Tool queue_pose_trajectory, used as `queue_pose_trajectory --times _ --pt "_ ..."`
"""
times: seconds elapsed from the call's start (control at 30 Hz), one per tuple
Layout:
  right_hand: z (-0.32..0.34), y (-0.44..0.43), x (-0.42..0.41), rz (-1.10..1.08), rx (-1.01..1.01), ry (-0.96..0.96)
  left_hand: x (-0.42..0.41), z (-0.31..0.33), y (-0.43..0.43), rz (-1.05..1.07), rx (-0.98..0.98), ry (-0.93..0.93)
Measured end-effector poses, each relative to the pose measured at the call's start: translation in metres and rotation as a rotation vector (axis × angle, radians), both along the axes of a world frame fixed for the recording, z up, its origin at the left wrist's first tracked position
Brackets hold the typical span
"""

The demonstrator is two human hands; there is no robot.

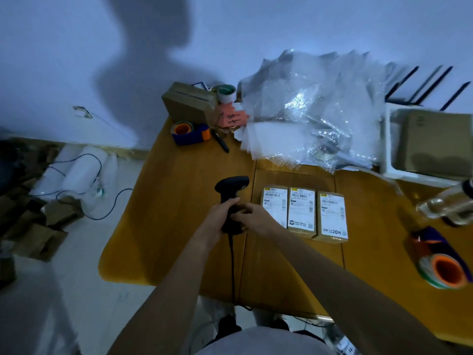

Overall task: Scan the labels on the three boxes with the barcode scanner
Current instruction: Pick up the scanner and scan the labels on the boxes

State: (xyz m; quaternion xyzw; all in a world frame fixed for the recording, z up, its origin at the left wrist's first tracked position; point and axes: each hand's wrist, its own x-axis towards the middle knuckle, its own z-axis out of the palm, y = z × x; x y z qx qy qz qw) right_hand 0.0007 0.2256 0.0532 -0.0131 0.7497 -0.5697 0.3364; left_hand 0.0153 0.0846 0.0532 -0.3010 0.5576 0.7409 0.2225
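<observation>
Three small cardboard boxes lie side by side on the wooden table (179, 190), white labels facing up: the left box (275, 208), the middle box (301, 212) and the right box (332, 217). Just left of them stands a black barcode scanner (231, 187), head pointing right, its cable running down off the table's front edge. My left hand (220, 219) wraps the scanner's handle from the left. My right hand (252, 216) holds the same handle from the right, close to the left box.
A heap of clear bubble wrap (312, 111) fills the back of the table. Brown boxes (186, 103), tape rolls (226, 93), a tape dispenser (189, 133) and a pen (222, 142) sit back left. A second tape dispenser (445, 265), a bottle (445, 206) and a white tray (386, 149) are at the right.
</observation>
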Motion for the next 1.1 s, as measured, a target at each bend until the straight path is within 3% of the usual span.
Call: queue_pose_trajectory --times 0.2,0.4,0.53,0.7,1.1 --pt "0.009 0.023 0.009 0.032 0.033 0.077 0.009 0.009 0.014 -0.062 0.002 0.075" --pt "0.007 0.051 0.016 0.123 0.203 0.138 0.02 0.0 0.023 -0.078 0.002 0.071" --pt "-0.01 0.075 0.015 -0.003 0.35 0.224 0.023 -0.008 0.024 -0.034 -0.05 0.073" --pt "-0.021 0.095 0.014 -0.182 0.377 0.213 0.024 -0.016 0.028 0.029 -0.141 0.005" --pt "-0.037 0.103 0.004 -0.189 0.397 0.035 0.02 -0.029 0.036 0.046 -0.213 0.055"
